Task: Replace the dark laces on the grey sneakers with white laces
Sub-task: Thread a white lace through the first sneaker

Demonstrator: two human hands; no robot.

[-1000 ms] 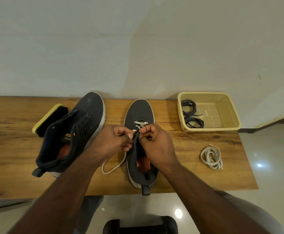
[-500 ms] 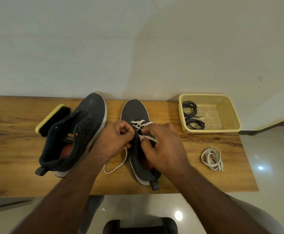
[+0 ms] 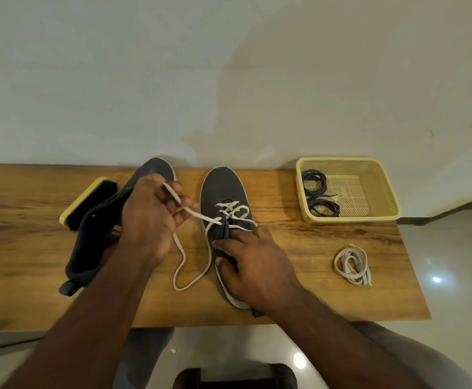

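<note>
The left hand (image 3: 150, 220) is pinching one end of the white lace (image 3: 198, 217), lifting it taut from the eyelets of the right-side grey sneaker (image 3: 223, 189) lying on the desk (image 3: 299, 248). The right hand (image 3: 254, 265) is gripping that sneaker's tongue and side. Two coiled dark laces (image 3: 317, 196) are lying in the yellow basket (image 3: 381, 192); a spare white lace bundle (image 3: 352, 265) is sitting nearby.

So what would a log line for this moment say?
left hand pulls white lace | right hand holds sneaker | lacing unfinished
</note>
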